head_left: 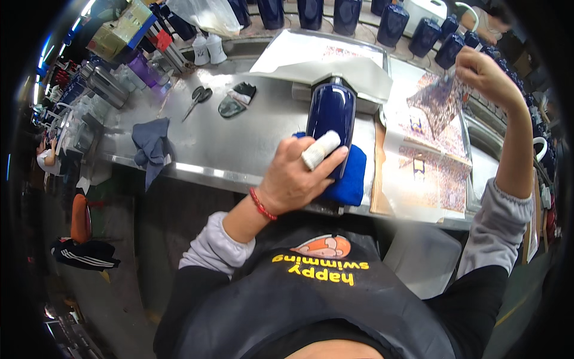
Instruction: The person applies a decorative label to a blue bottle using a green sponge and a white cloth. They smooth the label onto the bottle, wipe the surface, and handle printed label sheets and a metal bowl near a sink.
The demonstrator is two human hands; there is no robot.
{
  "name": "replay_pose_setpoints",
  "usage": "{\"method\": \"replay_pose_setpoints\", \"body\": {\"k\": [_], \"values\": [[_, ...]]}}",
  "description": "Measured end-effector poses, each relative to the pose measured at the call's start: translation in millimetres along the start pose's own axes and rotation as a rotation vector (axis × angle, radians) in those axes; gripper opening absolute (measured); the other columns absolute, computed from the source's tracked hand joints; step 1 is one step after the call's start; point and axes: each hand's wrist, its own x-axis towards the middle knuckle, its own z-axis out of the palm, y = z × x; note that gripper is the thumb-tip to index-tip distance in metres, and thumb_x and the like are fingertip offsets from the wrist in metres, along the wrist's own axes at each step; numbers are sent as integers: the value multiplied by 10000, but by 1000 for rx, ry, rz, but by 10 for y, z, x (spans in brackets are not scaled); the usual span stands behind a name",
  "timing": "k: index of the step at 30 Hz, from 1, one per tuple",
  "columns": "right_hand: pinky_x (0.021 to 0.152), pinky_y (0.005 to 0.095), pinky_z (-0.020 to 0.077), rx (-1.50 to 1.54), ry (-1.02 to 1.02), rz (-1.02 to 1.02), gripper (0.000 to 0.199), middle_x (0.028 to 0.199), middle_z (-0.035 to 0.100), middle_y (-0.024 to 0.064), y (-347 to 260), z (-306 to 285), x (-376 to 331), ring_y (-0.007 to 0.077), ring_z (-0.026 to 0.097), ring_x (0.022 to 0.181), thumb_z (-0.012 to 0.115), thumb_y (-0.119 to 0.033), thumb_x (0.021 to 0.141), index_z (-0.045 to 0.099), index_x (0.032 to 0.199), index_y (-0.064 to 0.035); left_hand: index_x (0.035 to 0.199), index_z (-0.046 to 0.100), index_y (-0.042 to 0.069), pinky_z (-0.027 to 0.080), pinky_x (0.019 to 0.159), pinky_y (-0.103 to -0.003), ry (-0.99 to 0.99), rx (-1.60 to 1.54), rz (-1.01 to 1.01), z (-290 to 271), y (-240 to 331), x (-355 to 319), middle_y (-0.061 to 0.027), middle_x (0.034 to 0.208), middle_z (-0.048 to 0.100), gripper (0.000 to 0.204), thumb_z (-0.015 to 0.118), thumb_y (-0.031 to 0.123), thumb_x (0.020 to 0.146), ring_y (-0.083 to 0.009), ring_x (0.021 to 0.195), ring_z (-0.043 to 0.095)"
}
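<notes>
A glossy dark blue bottle (330, 110) lies over a folded bright blue cloth (350, 182) at the table's front edge. My left hand (302, 170) grips its near end, with a white wrap around one finger. Up at the right, my right hand (487, 78) is closed in a pinch on a thin, limp, speckled sheet (435, 107). That sheet hangs above flat papers (421, 179) printed with a similar speckled pattern, lying to the right of the bottle.
Behind the bottle stands a shallow tray (293, 57) holding white paper and printed sheets. Scissors (198, 100), a small dark patterned piece (237, 99) and a grey-blue cloth (150, 143) lie on the metal table (203, 143). Several dark blue bottles (393, 25) line the back.
</notes>
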Motion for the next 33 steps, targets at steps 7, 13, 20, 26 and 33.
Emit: {"method": "replay_pose_setpoints", "body": {"k": [7,13,20,26,33], "values": [[681,342,437,-21,16,96,193,898,499,81,-328,-50,-111,171,486,769,590,-95,902,521,782,39,1509,491,97,327,1146,-531,-36,-48,-232,98,-60,-127,-243,1405,536,863,838,202,725,-435,1261,494],[675,333,445,35,-8,0,193,913,497,83,-507,-26,-130,174,482,765,593,-49,883,474,752,27,1498,448,-14,304,1172,-567,65,-391,-321,115,-90,-41,-291,1421,506,892,842,322,771,-442,1359,457],[633,347,421,51,-26,-93,225,931,493,100,-612,-2,-121,184,477,738,601,-54,891,456,724,-9,1566,296,-26,375,1146,-495,-112,-103,-188,28,-117,21,-356,1512,381,1045,871,326,767,-517,1373,430],[571,312,396,7,-2,-257,227,953,510,89,-742,15,-86,158,468,677,604,-104,916,487,737,-28,1561,348,22,439,1099,-487,22,-406,-232,177,-89,90,-365,1556,311,1045,908,271,715,-526,1353,453],[599,339,440,-3,80,-388,170,878,494,83,-986,58,-94,185,520,704,594,-38,902,528,747,-15,1485,435,-16,306,1144,-540,-66,-359,-220,-109,-96,218,-326,1404,471,936,836,447,778,-494,1316,430]]}}
